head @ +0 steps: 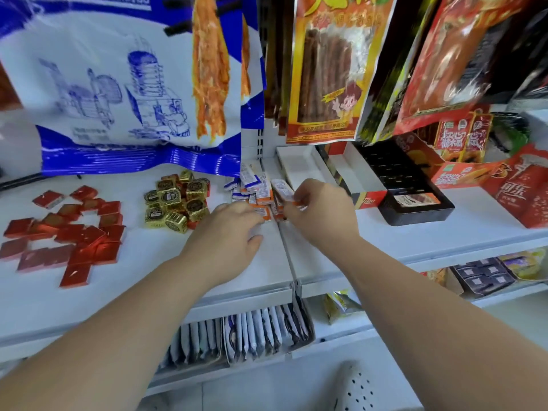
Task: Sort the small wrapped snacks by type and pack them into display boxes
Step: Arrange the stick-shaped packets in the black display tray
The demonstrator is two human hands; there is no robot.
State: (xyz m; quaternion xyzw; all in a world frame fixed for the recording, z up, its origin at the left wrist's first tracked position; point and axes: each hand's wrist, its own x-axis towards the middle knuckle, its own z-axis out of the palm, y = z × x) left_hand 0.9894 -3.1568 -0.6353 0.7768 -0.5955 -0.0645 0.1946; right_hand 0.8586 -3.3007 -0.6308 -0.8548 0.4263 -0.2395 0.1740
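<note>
Head cam: sorting looks done, w/ red squares [65, 232], gold cubes [175, 200] & white-orange sticks [255, 191] in 3 piles on shelf [415, 241]. Packing left; white box [299, 169] looks empty. Right grip [320, 212] pinches sticks; left grip [225, 232] on pile, can't tell hold.

The white shelf [415, 232] carries red square snacks [74, 232] at left, gold-wrapped snacks [175, 200] at centre, and white-and-orange packets [255, 188] beside them. A white box [299, 167] and black tray [415, 185] stand at right.
</note>
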